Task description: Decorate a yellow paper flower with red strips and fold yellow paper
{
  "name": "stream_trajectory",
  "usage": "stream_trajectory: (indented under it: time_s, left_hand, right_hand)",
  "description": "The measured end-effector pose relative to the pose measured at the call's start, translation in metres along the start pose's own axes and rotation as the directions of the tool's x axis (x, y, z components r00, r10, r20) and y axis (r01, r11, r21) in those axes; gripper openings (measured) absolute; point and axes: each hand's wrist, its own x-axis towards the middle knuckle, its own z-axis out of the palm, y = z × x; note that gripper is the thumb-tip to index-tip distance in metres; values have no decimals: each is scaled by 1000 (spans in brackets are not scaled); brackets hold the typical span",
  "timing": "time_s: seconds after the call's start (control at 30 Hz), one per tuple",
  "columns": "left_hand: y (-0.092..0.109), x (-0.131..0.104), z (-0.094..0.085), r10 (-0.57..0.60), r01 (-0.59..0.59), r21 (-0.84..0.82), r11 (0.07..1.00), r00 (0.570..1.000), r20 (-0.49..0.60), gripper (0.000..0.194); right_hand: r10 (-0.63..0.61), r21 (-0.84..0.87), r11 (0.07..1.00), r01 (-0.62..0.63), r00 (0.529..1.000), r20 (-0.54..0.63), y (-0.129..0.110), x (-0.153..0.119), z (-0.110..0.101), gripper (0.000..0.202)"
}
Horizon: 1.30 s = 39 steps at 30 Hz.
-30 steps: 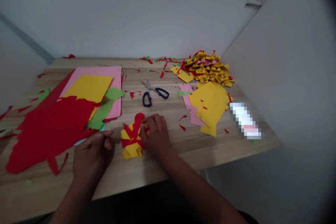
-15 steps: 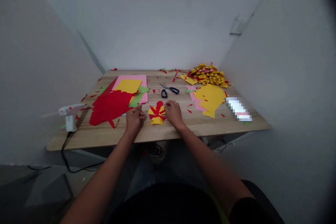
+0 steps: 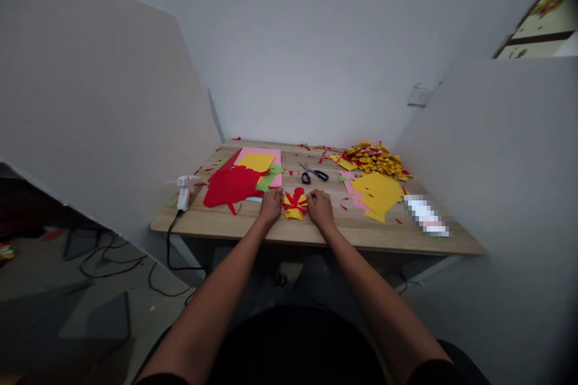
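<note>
Left hand (image 3: 271, 206) moved closer; paper flower (image 3: 295, 204) between it and right hand (image 3: 320, 207).

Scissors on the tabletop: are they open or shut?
The scissors are open: their dark handles are spread apart. How wide the blades gape is too small to tell.

Table (image 3: 356, 239): smooth wood grain. Yellow-red cutout (image 3: 295, 204), near edge: matt, probably paper (tiny here). Glue gun (image 3: 183, 195), left edge: plastic.
</note>
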Motion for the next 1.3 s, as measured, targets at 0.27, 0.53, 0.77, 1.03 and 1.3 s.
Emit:
stream_trajectory:
  time_s: [0.27,0.53,0.77,1.03,1.3]
  left_hand:
    - [3,-2,5,74,-73,97,993,997,-8,29]
    - [8,-1,7,65,-68,193,979,998,22,18]
    - [14,0,9,65,-94,311,946,992,104,13]
    - [10,2,9,104,-144,413,899,988,118,16]
    - [16,1,8,220,-244,441,864,970,105,29]
  right_hand:
    - [-6,-27,1000,6,1000,24,0,2,-1,26]
    - [-53,-31,998,58,991,125,-5,6,-3,31]
    - [-48,-60,997,58,985,163,-6,7,-7,32]
    - [-73,-110,990,91,985,155,-7,9,-5,30]
    - [-213,-143,963,230,969,125,-13,1,-7,27]
